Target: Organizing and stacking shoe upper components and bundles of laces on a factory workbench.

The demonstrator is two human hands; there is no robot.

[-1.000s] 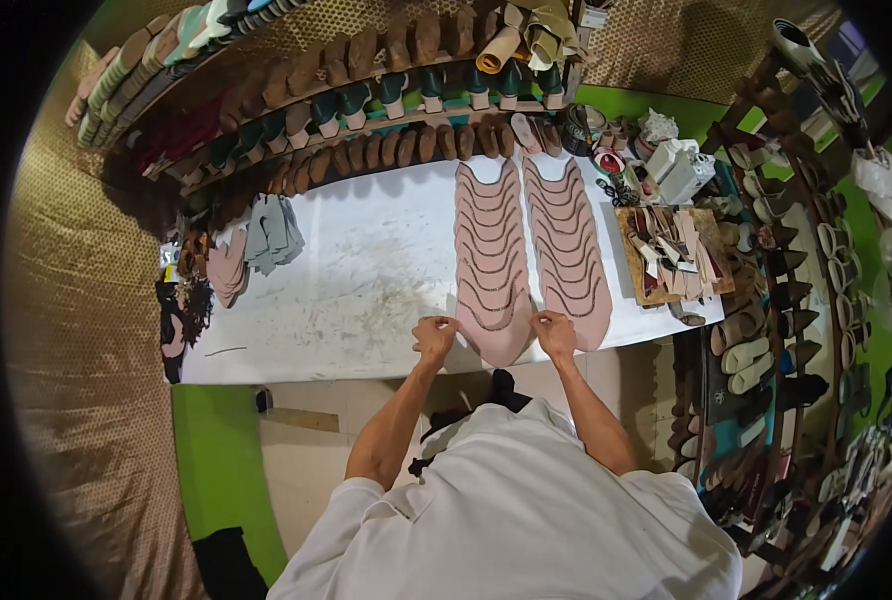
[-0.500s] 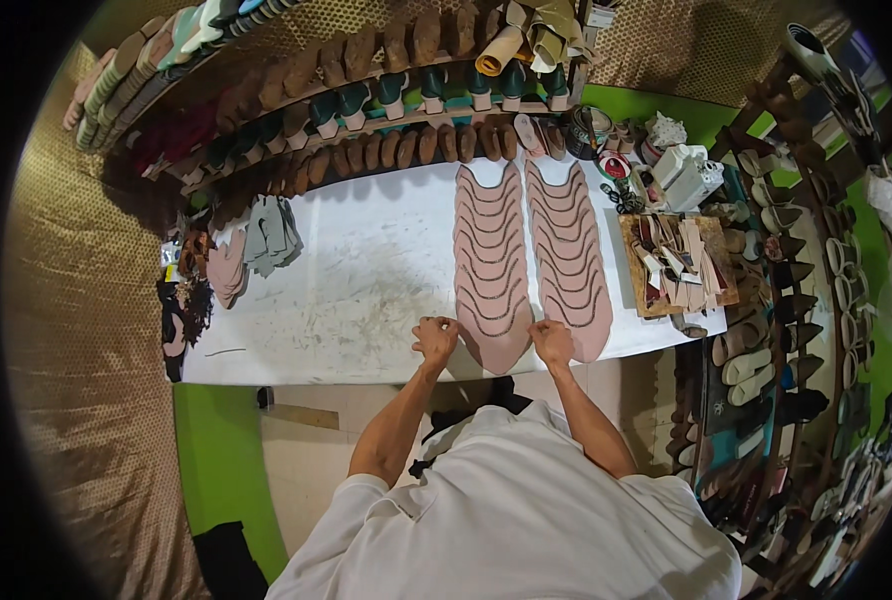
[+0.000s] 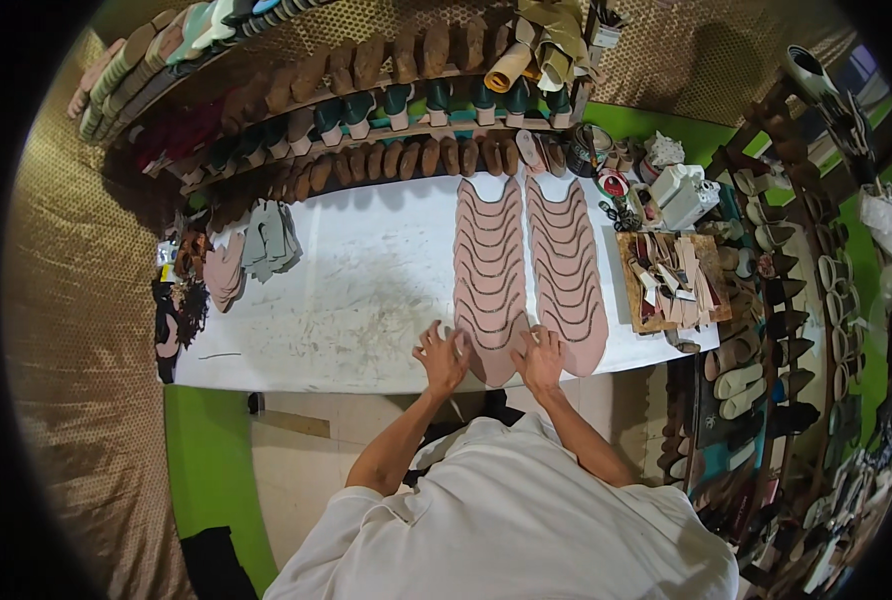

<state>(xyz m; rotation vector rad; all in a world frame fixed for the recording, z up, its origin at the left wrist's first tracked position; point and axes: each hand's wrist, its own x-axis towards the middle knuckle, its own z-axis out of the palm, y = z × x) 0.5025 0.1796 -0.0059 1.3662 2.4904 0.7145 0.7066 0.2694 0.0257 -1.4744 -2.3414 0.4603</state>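
Observation:
Two columns of overlapping pink shoe-upper pieces, curved and dark-edged, lie on the white work table: the left column (image 3: 490, 300) and the right column (image 3: 571, 300). At the near end of the left column, my left hand (image 3: 443, 360) is by its left edge, fingers spread and nothing in them. My right hand (image 3: 540, 362) lies between the near ends of both columns, its fingers apart over the nearest piece's right edge. Whether the fingertips press on the pink pieces is hard to tell.
A board (image 3: 706, 255) heaped with leather scraps sits at the right. Grey cut pieces (image 3: 269, 240) and pink ones (image 3: 225, 270) lie at the left. Rows of brown shoe forms (image 3: 406, 155) stand along the back. Shoe-filled shelves (image 3: 741, 390) flank the right side.
Both hands have opened from a pinch at the near piece's edges to spread fingers. The right hand has shifted slightly left. The whole view has tilted a little.

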